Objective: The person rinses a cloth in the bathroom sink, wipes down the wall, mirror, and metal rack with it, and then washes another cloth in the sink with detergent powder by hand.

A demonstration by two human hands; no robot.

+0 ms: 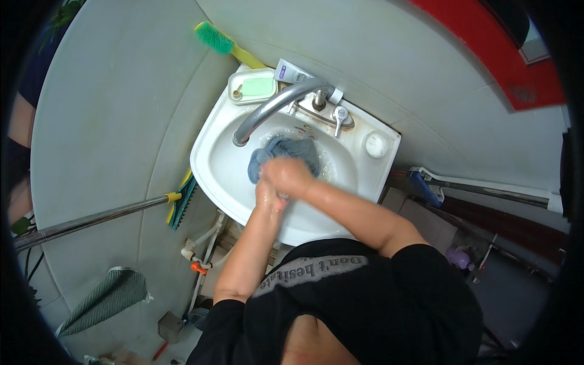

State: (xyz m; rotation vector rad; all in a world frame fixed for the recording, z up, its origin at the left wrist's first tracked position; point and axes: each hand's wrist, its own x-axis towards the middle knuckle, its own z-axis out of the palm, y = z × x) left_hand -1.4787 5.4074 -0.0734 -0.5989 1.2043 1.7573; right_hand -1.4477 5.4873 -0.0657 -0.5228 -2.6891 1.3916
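Note:
Over the white sink, my two wet hands are pressed together around a bunched part of a blue-grey wet cloth. My right hand is closed like a fist, lies across the left one and is smeared by motion. Just below and to its left, my left hand is closed too, its fingers mostly hidden. The rest of the cloth lies in the basin beyond my hands, with some suds beside it. Above the cloth arches the chrome faucet; no water stream shows from its spout.
On the sink's back rim sit a soap dish with green soap, a tube, a faucet handle and a round white item. A green-bristled brush leans behind. A long-handled squeegee stands left.

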